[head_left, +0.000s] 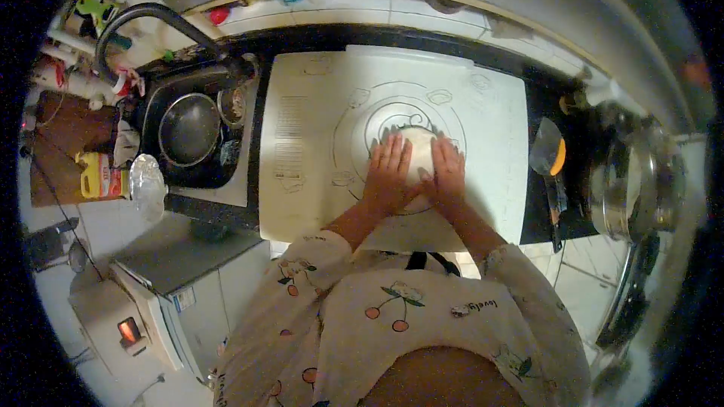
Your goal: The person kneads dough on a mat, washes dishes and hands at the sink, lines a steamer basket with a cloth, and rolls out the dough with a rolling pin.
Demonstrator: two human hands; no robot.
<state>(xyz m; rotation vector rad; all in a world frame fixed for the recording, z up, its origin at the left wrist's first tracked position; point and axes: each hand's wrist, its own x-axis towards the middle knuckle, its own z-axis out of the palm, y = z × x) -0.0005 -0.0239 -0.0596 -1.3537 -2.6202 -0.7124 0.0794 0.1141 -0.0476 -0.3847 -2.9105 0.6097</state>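
Note:
A pale piece of dough [419, 145] lies over the printed circles of a white pastry mat [309, 196]. My left hand [388, 173] rests along the dough's left side, its fingers stretched out and pointing away from me. On the right side, my right hand [448, 170] lies against the dough with its fingers also extended. Both thumbs come close together at the dough's near edge. Part of the dough is hidden under the hands.
Left of the mat is a black sink [167, 181] with a pan [190, 130] in it and a black faucet [162, 11] above. A yellow jug [100, 175] stands farther left. On the right lie a scraper [546, 147], a knife-like tool [555, 215] and glass-lidded cookware [622, 188].

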